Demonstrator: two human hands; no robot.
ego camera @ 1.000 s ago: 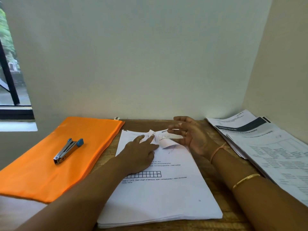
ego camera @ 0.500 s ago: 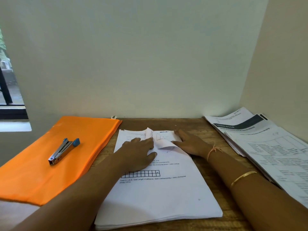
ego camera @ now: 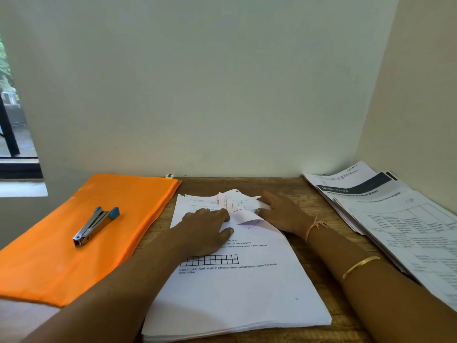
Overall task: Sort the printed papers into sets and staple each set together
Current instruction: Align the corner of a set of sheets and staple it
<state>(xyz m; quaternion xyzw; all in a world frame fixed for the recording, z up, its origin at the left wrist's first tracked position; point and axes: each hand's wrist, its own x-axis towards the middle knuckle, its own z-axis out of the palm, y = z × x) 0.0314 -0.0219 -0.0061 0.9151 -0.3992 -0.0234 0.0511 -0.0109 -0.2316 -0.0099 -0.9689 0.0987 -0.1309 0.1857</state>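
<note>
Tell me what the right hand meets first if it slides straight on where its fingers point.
The folded corner of the top sheet; the right hand lies flat right at its edge. Past that, probably the left hand.

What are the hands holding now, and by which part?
Nothing is gripped. The left hand and right hand lie flat, pressing down the folded top corner of the paper stack.
</note>
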